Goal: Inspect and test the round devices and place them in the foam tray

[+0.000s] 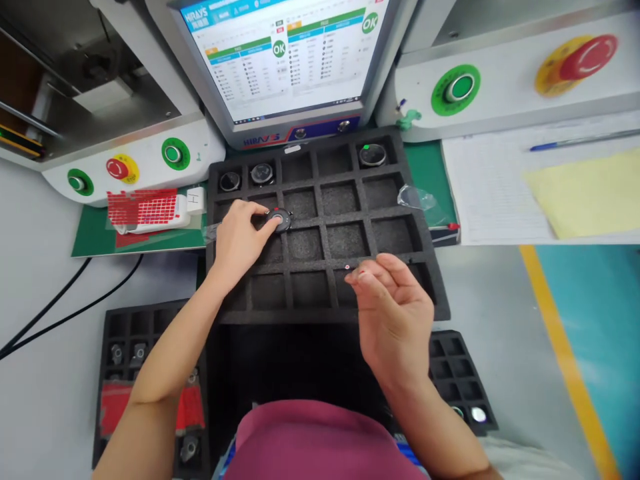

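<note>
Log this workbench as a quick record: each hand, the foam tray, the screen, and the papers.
Left hand: thumb and fingers on a round dark device, over the foam tray
Right hand: fingertips pinched, above the tray's near right part; anything between them too small to tell
Tray far row: three round devices, two at left, one at far right
Screen: two green OK marks
Papers: right of the tray, blue pen and yellow sheet on top

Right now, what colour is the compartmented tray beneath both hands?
The tray is dark grey, best seen in the head view.
</note>
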The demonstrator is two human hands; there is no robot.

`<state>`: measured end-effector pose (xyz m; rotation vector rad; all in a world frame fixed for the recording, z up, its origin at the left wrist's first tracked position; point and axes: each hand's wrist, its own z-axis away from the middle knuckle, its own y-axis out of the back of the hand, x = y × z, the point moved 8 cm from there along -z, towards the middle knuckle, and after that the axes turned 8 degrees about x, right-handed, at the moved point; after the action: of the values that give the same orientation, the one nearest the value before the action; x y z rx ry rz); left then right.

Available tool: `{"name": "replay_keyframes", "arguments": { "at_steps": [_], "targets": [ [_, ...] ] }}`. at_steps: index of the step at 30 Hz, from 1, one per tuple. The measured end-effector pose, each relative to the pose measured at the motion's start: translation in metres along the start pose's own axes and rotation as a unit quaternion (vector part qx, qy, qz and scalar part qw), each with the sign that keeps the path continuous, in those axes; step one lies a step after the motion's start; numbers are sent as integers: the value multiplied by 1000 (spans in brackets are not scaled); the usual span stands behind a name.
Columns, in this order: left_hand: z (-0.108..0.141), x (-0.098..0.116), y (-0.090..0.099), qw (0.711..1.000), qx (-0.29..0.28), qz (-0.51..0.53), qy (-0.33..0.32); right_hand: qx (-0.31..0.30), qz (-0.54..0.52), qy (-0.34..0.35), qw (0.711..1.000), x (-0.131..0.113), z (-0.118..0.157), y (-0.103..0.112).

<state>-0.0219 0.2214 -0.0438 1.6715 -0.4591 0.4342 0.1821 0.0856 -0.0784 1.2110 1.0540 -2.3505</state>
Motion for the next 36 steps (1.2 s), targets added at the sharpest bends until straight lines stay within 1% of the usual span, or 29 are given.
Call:
{"name": "replay_keyframes", "arguments": {
  "at_steps": [1, 3, 5, 7, 8, 10, 13, 17, 18, 21, 22, 23, 26, 28, 30, 32, 36],
  "targets": [
    [6, 6, 7, 1000, 20, -3, -24, -2, 7, 3, 1000, 0, 0, 0],
    [23, 22, 20, 995, 31, 57, -74, -14, 17, 10, 1000, -1, 2, -1],
    [47, 43, 29, 978, 6, 164, -125, -35, 25, 20, 999, -3, 7, -5],
    [69, 63, 38, 952, -19, 252, -170, -68, 32, 36, 997, -5, 14, -11],
    [77, 70, 42, 942, -22, 279, -187, -88, 34, 45, 995, -7, 18, -14],
    [88, 78, 48, 928, -18, 313, -202, -128, 34, 62, 989, -10, 27, -20],
    [95, 77, 51, 920, -10, 341, -192, -172, 36, 78, 981, -13, 38, -24],
    [104, 73, 57, 924, 31, 328, -195, -192, 67, 106, 973, -16, 48, -26],
    [107, 73, 61, 925, 46, 320, -199, -186, 75, 129, 971, -19, 50, -26],
    [117, 72, 71, 924, 87, 316, -197, -136, 88, 238, 958, -38, 52, -21],
    [119, 71, 74, 923, 92, 322, -192, -134, 94, 269, 949, -44, 54, -21],
    [121, 71, 76, 921, 93, 328, -189, -148, 104, 288, 940, -47, 55, -23],
    [125, 72, 80, 917, 89, 338, -192, -251, 145, 296, 910, -47, 62, -36],
    [126, 73, 82, 913, 83, 348, -196, -300, 155, 303, 891, -47, 67, -42],
    [127, 73, 81, 908, 65, 365, -193, -319, 152, 312, 882, -48, 71, -44],
    [127, 72, 79, 904, 42, 385, -182, -325, 150, 309, 881, -48, 72, -45],
    [124, 66, 70, 894, -9, 428, -132, -352, 150, 304, 873, -48, 75, -45]
  ]
}}
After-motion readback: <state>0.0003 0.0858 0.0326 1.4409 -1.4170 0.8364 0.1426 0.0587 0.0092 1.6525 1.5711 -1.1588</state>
